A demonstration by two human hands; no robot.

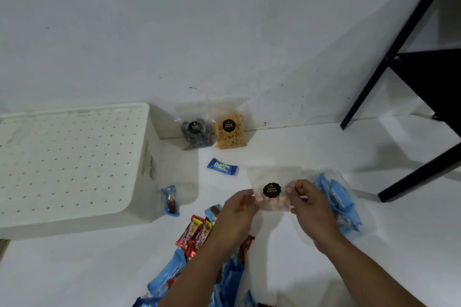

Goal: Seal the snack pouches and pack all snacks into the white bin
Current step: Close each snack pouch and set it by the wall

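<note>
**Sealing Starts, Packing Yet to Begin**

Pinching a clear plastic snack pouch with a round black label [271, 188] by its two sides, a person holds it up between both hands just above the white surface [324, 147]. The left hand [239, 207] grips the pouch's left edge, the right hand [308, 203] its right edge, fingers curled on the plastic; the small pink and pale biscuits sit low in the pouch, between the thumbs. Whether its top strip is pressed closed cannot be told.

Little of the job looks done. The white perforated plastic bin [74, 164] stands at the left with no snacks visible inside. Two more labelled pouches, one of dark snacks [197, 132] and one of yellow sticks [230, 132], lean against the wall behind. Loose blue and red wrapped bars [197, 232] lie scattered under the forearms, and a clear bag of blue packets [341, 204] rests just right of the right hand.
</note>
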